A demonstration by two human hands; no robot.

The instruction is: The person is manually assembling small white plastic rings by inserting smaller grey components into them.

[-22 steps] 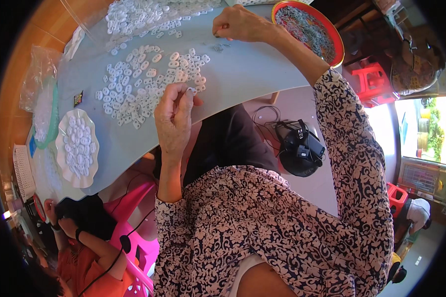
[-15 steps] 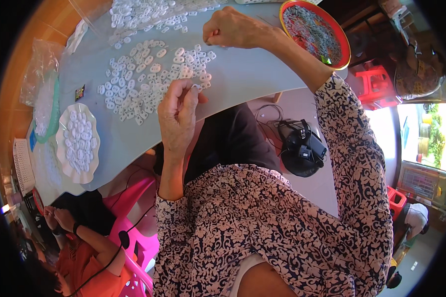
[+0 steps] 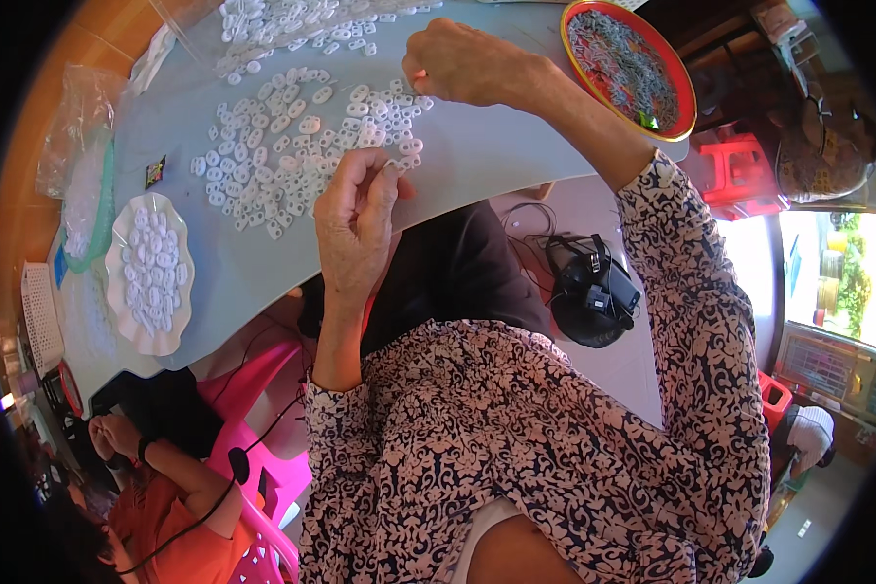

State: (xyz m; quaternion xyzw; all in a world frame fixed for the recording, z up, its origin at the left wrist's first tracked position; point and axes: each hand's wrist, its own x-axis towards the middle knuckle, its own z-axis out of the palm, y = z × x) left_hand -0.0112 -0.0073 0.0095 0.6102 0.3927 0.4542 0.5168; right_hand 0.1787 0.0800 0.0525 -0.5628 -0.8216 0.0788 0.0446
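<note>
My left hand (image 3: 356, 212) is at the near edge of the pile, thumb and forefinger pinched together. A pale spot shows at their tips, but I cannot make out what is held. My right hand (image 3: 465, 64) reaches over the table, closed with its back towards me. Its fingertips are mostly hidden, beside the pile's right edge. Small white plastic pieces (image 3: 280, 161), rounded and many with two holes, lie spread across the table before my hands. More white pieces (image 3: 292, 21) are heaped at the far side.
A red round tray (image 3: 686, 109) with thin grey metal bits stands at the far right. At left are a scalloped white dish (image 3: 124, 310) of white pieces and a clear plastic bag (image 3: 83, 146). Pink chair (image 3: 253, 389) and another person's arm (image 3: 195, 477) lie lower left.
Both hands keep their closed poses. My right hand has shifted only slightly, and the view has moved a little.
</note>
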